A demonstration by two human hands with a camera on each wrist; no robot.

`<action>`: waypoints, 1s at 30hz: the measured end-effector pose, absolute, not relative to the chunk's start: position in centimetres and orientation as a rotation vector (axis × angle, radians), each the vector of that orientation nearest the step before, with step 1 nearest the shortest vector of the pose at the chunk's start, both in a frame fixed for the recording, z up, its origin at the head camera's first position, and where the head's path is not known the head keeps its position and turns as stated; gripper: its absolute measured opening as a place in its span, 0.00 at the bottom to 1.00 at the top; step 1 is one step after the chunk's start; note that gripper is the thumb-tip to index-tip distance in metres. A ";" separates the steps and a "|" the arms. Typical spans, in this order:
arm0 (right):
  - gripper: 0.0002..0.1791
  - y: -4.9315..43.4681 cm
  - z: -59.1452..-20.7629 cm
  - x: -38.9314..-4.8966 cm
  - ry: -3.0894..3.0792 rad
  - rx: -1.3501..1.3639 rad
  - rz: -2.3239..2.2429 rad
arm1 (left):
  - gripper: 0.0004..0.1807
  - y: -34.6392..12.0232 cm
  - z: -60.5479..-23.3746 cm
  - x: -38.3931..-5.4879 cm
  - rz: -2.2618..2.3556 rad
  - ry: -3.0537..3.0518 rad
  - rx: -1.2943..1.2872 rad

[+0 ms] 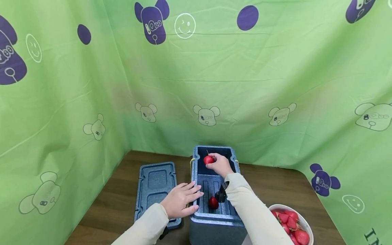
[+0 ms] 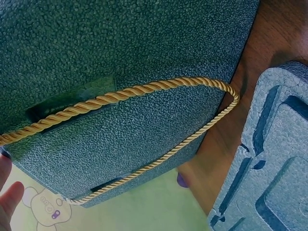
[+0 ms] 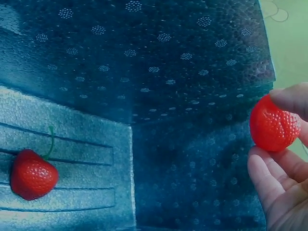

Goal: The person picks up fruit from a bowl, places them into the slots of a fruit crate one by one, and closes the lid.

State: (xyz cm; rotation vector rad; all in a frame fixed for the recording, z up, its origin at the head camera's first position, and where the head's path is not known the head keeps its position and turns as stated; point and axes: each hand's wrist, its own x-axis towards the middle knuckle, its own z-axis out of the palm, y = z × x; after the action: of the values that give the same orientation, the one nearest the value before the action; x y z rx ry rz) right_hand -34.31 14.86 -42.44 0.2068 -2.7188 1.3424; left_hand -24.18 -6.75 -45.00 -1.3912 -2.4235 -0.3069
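The right hand (image 1: 219, 165) pinches a strawberry (image 1: 208, 160) at the box (image 1: 215, 234)'s far end; the left hand (image 1: 181, 200) lies spread over its rim (image 1: 194, 173).

Head view: soft, diffuse light brightened the green curtain (image 1: 245, 64), with gentle shading along its folds; the far interior of the box (image 1: 217, 234) lay in deep shadow. Left wrist view: illumination was dimmer, with a blue-green cast; the rope (image 2: 130, 93) appeared sharp, its twisted strands distinct. Right wrist view: a bluish cast prevailed; the ribbed floor (image 3: 82, 175) was brightly lit, adjoining walls were dark, and small glints marked the strawberry (image 3: 34, 175).
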 end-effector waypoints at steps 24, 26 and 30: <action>0.26 14.3 -43.1 -33.7 -2.776 0.212 1.321 | 0.24 -6.8 -45.1 -24.4 -0.332 -2.400 -1.403; 0.26 14.3 -43.1 -33.6 -2.777 0.214 1.324 | 0.24 -6.8 -45.1 -24.4 -0.337 -2.395 -1.404; 0.26 14.2 -43.1 -33.6 -2.776 0.226 1.338 | 0.24 -6.8 -45.2 -24.4 -0.350 -2.391 -1.401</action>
State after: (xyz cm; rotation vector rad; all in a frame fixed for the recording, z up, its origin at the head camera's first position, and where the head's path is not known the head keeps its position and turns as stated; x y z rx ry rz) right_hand -33.59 14.21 -43.14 0.2257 -2.7755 1.3376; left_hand -24.40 -6.79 -45.25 -1.4013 -2.3911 -0.3500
